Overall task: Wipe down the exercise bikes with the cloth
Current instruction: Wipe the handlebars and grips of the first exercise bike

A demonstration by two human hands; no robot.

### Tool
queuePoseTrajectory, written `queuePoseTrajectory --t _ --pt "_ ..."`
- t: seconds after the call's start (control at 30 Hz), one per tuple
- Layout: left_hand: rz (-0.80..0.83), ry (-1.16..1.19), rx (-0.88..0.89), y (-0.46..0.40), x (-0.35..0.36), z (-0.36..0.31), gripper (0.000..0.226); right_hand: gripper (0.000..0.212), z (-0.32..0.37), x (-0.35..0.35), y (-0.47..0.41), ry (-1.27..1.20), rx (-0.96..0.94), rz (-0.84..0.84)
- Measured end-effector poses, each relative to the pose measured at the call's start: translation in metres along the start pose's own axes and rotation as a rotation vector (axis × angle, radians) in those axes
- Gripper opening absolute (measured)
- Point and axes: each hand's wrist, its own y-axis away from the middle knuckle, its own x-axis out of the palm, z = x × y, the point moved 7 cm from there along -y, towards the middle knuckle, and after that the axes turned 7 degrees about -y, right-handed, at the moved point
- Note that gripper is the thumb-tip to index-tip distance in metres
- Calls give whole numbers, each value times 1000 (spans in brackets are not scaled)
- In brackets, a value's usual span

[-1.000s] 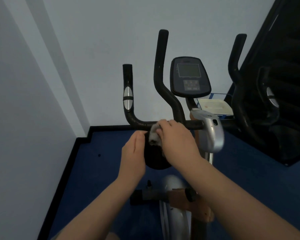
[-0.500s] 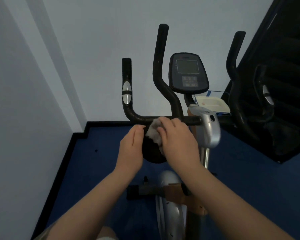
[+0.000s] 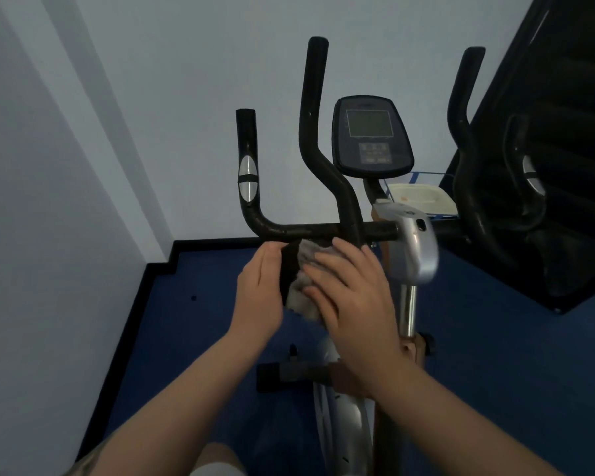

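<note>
Blue floor (image 3: pixel 186 338), pale wall (image 3: pixel 152 97): the right hand (image 3: pixel 354 297), fingers flat, presses a crumpled grey cloth (image 3: pixel 303 297) on the bike (image 3: pixel 323 231)'s black pad; the left hand (image 3: pixel 260 293), open, steadies it.

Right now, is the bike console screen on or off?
Off, as far as shows: the console display is a flat dark grey panel with no lit digits or glow. The dim picture could hide a faint readout.

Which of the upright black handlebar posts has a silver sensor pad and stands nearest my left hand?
The short post at far left; the tall ones lack a visible pad.
</note>
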Motion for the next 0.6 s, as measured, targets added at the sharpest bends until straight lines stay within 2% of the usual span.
queuePoseTrajectory --t 0.1,0.2,0.3,0.4,0.5,0.6 --pt "-20 11 -16 0 0 0 36 21 4 3 -32 -11 37 -74" --pt "-23 34 -62 1 1 3 39 24 15 10 -17 -16 98 -111" --pt "-31 57 -78 1 1 6 43 25 14 5 13 5 -68 -37" --pt "-50 44 -50 1 1 4 43 23 3 -2 -9 64 -190 10" --pt "-71 19 -44 0 1 3 41 20 3 1 -41 34 -60 -57" --pt "-81 24 -65 1 0 3 39 21 8 5 -23 25 -9 -67"
